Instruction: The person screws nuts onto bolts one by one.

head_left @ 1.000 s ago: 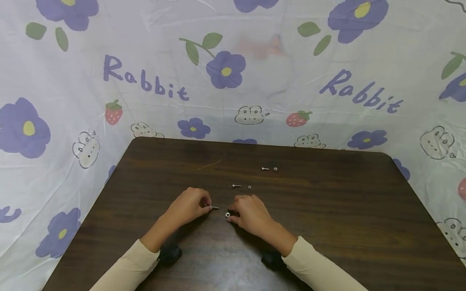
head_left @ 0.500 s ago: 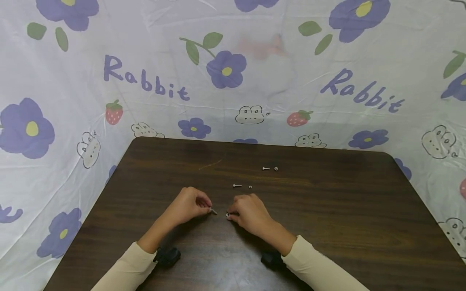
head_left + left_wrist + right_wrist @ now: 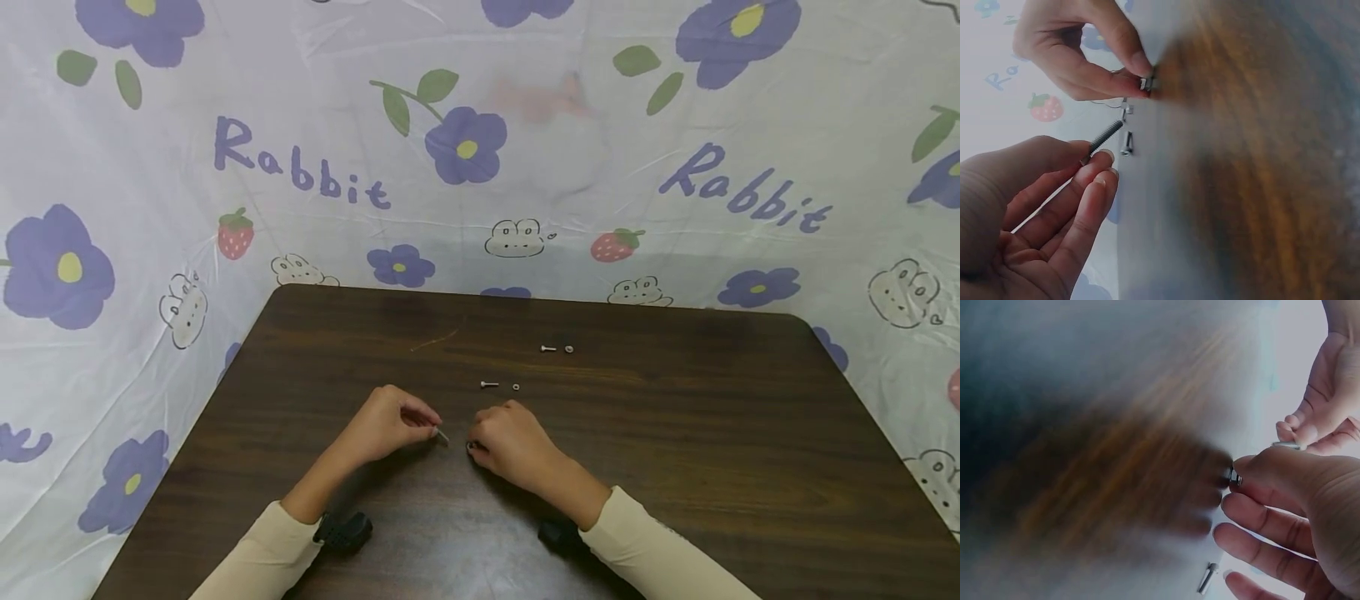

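Now that the bolt [image 3: 1105, 137] pinched in the left grip [image 3: 392, 423] has swung from pointing sideways to slanting in the head view, I judge its angle is being adjusted near the nut [image 3: 1235, 477], which the right grip [image 3: 517, 437] pinches, unjoined, over the surface [image 3: 675, 417]. Slim and grey, the bolt shows clear threading.

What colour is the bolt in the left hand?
Metallic grey; the bolt shows best in the left wrist view.
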A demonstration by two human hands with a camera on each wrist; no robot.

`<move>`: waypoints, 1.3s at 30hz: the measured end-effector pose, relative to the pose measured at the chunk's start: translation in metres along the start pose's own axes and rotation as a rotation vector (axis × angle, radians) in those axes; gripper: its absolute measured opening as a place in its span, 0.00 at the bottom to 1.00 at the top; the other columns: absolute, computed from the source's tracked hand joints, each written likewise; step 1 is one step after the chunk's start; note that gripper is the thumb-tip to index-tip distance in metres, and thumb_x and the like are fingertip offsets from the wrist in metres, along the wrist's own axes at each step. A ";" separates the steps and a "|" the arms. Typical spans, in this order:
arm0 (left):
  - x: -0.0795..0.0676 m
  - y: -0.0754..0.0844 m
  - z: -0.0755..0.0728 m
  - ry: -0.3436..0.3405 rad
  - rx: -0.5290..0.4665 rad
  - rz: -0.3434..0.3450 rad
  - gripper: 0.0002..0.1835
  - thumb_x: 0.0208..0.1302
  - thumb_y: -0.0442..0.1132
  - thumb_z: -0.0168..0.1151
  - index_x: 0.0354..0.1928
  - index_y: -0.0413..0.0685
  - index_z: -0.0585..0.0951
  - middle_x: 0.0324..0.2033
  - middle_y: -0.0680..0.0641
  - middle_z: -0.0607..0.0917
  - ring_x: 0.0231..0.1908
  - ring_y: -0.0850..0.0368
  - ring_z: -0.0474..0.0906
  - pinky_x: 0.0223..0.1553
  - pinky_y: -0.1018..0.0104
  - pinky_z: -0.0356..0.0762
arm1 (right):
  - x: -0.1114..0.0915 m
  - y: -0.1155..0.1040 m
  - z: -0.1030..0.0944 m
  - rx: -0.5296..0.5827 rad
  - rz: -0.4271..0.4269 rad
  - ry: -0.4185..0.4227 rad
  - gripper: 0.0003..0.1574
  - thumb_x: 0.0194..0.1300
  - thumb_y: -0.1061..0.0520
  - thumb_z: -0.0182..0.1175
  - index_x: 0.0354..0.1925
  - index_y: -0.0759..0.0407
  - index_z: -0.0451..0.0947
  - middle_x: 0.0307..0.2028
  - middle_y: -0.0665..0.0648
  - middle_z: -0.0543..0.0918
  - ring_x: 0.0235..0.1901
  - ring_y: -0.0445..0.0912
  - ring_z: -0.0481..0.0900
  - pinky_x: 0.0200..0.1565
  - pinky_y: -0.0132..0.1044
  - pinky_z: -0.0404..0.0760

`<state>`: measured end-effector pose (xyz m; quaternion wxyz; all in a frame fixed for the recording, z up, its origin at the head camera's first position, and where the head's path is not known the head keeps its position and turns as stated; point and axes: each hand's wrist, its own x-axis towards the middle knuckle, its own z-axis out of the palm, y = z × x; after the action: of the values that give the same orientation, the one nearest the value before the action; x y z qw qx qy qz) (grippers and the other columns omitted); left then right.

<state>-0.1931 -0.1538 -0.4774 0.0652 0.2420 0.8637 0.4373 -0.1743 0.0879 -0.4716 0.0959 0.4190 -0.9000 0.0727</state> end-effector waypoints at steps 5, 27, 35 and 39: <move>0.001 0.006 -0.007 0.050 -0.050 -0.006 0.02 0.62 0.36 0.74 0.36 0.48 0.90 0.31 0.56 0.89 0.30 0.62 0.84 0.33 0.67 0.83 | -0.001 0.002 -0.001 -0.008 -0.010 0.000 0.09 0.60 0.54 0.74 0.25 0.49 0.86 0.23 0.45 0.78 0.22 0.40 0.76 0.27 0.36 0.74; 0.007 0.069 -0.016 0.189 -0.305 0.011 0.07 0.64 0.32 0.71 0.42 0.39 0.89 0.38 0.45 0.90 0.38 0.41 0.87 0.38 0.67 0.85 | -0.027 0.022 -0.047 0.564 0.162 0.292 0.06 0.62 0.69 0.69 0.40 0.65 0.87 0.33 0.57 0.90 0.30 0.41 0.88 0.33 0.26 0.84; 0.015 0.079 -0.012 0.212 -0.340 0.098 0.08 0.63 0.38 0.73 0.42 0.45 0.90 0.39 0.49 0.90 0.37 0.43 0.87 0.37 0.64 0.86 | -0.035 0.032 -0.068 0.559 0.210 0.452 0.08 0.61 0.68 0.70 0.40 0.62 0.88 0.34 0.54 0.88 0.29 0.41 0.85 0.29 0.34 0.86; 0.019 0.087 -0.009 0.245 -0.356 0.147 0.08 0.62 0.39 0.74 0.41 0.44 0.90 0.38 0.49 0.90 0.34 0.45 0.87 0.35 0.64 0.86 | -0.039 0.037 -0.077 0.531 0.223 0.502 0.08 0.60 0.68 0.71 0.39 0.60 0.88 0.33 0.51 0.88 0.28 0.38 0.83 0.28 0.33 0.85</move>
<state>-0.1812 -0.1080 -0.4013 -0.0306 0.2343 0.7544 0.6124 -0.1692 0.1563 -0.4074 0.1928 0.2979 -0.8383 0.4138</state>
